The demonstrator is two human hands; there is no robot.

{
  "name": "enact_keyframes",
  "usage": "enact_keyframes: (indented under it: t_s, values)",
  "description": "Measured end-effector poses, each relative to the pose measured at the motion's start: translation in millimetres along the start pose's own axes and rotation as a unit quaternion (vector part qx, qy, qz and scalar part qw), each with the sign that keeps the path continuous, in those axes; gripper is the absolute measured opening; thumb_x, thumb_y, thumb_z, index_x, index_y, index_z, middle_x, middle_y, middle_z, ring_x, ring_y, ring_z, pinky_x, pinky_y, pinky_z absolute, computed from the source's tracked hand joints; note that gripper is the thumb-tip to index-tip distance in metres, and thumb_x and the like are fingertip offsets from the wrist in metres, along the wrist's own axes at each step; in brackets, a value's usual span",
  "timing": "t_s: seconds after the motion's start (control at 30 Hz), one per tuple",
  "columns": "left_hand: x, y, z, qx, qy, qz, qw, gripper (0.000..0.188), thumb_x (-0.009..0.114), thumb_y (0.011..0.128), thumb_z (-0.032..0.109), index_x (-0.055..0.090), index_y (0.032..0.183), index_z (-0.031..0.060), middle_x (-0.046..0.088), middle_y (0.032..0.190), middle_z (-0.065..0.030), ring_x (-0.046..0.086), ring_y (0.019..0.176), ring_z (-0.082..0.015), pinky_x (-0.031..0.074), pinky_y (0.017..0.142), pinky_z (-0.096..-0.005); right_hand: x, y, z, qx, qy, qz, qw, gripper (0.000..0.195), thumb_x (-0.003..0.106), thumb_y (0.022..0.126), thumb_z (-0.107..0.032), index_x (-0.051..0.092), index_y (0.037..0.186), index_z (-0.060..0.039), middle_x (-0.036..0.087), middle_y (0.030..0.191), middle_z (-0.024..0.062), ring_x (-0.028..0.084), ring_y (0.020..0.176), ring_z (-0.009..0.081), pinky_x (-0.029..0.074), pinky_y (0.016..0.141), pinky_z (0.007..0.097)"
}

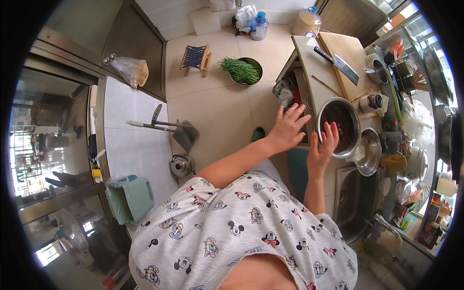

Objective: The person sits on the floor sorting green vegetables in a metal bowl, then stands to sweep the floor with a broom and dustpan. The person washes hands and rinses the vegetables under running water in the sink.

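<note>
A deep stainless steel pot (357,139) stands on the counter to my right. Dark liquid with small dark lumps (340,117) fills its bottom; I cannot tell what they are. My left hand (288,128), a ring on one finger, hovers left of the pot with its fingers spread and nothing in them. At the near side of the pot is my right hand (323,146), empty, thumb apart and fingertips over the opening. Whether it touches the rim is unclear. A shallow metal basin (371,152) sits beside the pot, with a pale crumpled item (357,153) between them.
Beyond the pot, a cleaver (342,67) lies across a wooden board (344,43), near a chopstick (326,85) and a lidded jar (370,103). A sink (357,203) is nearer me. On the floor are green stalks (239,70) in a bowl, a folding stool (195,58) and a kettle (182,165).
</note>
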State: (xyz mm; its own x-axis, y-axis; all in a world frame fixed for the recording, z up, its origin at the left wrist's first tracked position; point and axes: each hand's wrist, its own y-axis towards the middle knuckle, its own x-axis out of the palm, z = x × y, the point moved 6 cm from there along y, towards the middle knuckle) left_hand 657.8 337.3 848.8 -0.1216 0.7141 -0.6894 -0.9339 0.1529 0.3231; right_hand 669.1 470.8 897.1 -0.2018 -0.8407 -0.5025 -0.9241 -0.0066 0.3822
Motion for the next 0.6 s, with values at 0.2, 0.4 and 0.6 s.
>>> enact_keyframes:
  t_s: [0.2, 0.4, 0.6]
  values:
    - [7.7, 21.3, -163.6, -0.170, 0.011, 0.005, 0.985, 0.053, 0.067, 0.079, 0.021, 0.051, 0.129, 0.0090, 0.041, 0.141, -0.0179, 0.035, 0.132, -0.0361, 0.025, 0.108, -0.0549, 188.3, 75.8, 106.5, 0.303, 0.308, -0.053, 0.900, 0.041, 0.062, 0.092, -0.018, 0.050, 0.127, -0.0020, 0.049, 0.128, 0.0094, 0.050, 0.114, 0.0171, 0.043, 0.091, 0.0298]
    - [16.0, 27.1, -321.6, -0.345, -0.001, -0.043, 0.938, 0.047, 0.066, 0.080, 0.019, 0.055, 0.123, 0.0058, 0.049, 0.134, -0.0202, 0.044, 0.126, -0.0349, 0.035, 0.105, -0.0423, 372.7, 106.6, 216.4, 0.579, 0.255, -0.143, 0.761, 0.044, 0.063, 0.089, -0.022, 0.050, 0.126, -0.0006, 0.058, 0.105, 0.0073, 0.057, 0.090, 0.0163, 0.050, 0.078, 0.0300]
    - [35.7, 17.1, -435.9, -0.536, -0.119, -0.014, 0.836, 0.045, 0.064, 0.084, 0.018, 0.053, 0.124, 0.0004, 0.054, 0.128, -0.0198, 0.053, 0.119, -0.0299, 0.042, 0.099, -0.0378, 469.9, 97.1, 303.0, 0.664, 0.198, -0.198, 0.694, 0.044, 0.062, 0.089, -0.020, 0.050, 0.125, 0.0006, 0.059, 0.104, 0.0096, 0.060, 0.082, 0.0164, 0.052, 0.065, 0.0277]
